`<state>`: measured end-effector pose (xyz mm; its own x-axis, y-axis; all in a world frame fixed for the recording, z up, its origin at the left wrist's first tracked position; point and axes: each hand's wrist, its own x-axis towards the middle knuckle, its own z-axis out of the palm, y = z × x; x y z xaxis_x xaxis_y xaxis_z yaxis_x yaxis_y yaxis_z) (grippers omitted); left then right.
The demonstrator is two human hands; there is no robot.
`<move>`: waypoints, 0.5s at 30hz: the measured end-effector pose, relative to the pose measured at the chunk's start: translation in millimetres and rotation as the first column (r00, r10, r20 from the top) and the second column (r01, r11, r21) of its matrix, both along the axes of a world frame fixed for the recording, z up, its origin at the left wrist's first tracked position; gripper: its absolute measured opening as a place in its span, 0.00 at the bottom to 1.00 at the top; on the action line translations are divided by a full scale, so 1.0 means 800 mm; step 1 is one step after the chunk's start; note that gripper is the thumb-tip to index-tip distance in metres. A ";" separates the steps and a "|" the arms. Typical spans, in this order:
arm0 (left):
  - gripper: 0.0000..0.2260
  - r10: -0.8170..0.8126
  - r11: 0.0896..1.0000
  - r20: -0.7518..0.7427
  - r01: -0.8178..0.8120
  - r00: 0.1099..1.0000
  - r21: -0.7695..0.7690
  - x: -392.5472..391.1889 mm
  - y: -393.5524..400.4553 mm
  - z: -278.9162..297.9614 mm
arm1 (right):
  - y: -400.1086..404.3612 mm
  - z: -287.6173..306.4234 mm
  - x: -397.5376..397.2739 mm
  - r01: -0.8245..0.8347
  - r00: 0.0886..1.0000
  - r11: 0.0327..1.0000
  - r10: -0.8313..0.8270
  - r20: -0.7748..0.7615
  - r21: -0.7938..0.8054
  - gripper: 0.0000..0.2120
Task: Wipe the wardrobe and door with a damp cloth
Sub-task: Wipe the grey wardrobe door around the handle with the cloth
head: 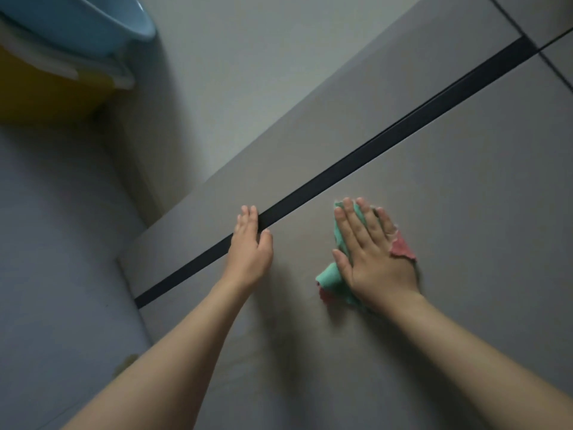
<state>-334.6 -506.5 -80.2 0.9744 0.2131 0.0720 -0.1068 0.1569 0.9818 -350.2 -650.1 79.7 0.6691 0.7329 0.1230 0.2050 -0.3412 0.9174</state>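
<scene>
My right hand [376, 256] lies flat on the cloth [330, 279], which sits on the wardrobe panel [465, 212], right of the groove [341, 166]. My left hand [251, 243] rests on the groove, left of the cloth. Far upper left, a basin [77, 20] sits atop a container [46, 94].

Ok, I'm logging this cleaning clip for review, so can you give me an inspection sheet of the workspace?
Surface: grey wardrobe panel, with a black strip running diagonally across it.
Job's things: green and red cloth flat on the panel.
Clutter: nothing seen on the panel.
Hands: right hand presses the cloth with straight fingers; left hand rests at the strip, fingers straight.
Cables: nothing seen.
Surroundings: blue basin upper left, above a yellow container; pale wall.
</scene>
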 end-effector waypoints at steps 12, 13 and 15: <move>0.27 0.017 0.985 0.149 -0.043 0.989 0.168 0.005 0.026 -0.039 | 0.030 -0.112 0.033 -0.054 0.996 0.995 0.047 -0.075 -0.085 0.31; 0.27 0.008 0.985 0.164 -0.036 0.986 0.169 0.006 0.029 -0.042 | 0.018 -0.133 0.024 -0.046 0.994 0.990 0.032 -0.105 -0.135 0.31; 0.28 -0.009 0.985 0.180 -0.022 0.984 0.170 0.005 0.033 -0.049 | -0.008 -0.151 -0.003 -0.036 0.989 0.977 0.003 -0.151 -0.211 0.30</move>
